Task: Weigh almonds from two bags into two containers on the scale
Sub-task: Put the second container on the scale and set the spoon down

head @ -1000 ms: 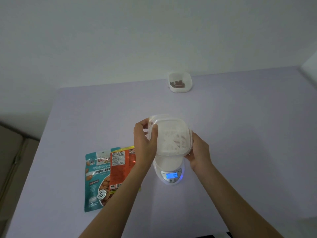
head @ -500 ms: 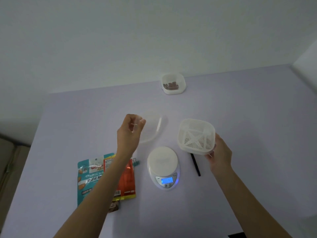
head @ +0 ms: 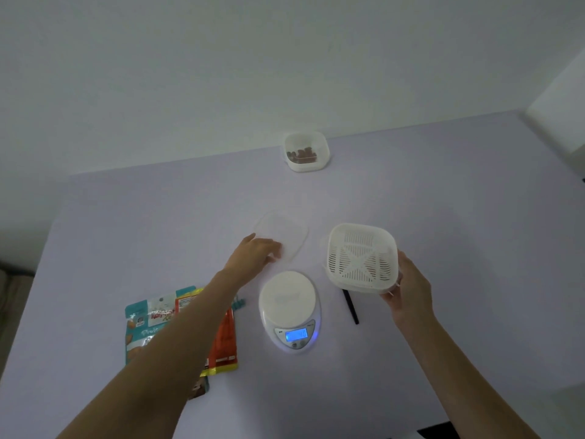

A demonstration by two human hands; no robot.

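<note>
My right hand (head: 406, 288) holds a white container (head: 362, 258) with a slotted basket insert, raised and tilted to the right of the scale (head: 289, 308). The scale's white platform is bare and its blue display is lit. My left hand (head: 254, 256) rests on the near edge of a clear lid (head: 285, 234) lying flat on the table behind the scale. Two almond bags, one teal (head: 144, 324) and one orange (head: 224, 340), lie left of the scale, partly under my left forearm. A second white container (head: 305, 152) with almonds inside stands at the table's far edge.
A thin black stick (head: 349, 307) lies on the table between the scale and my right hand. The lilac table (head: 443, 201) meets a white wall at the back. A white block juts in at the far right corner.
The lid came off the container over the scale. My left hand carried it back and laid it flat on the table, while my right hand moved the container to the right.
</note>
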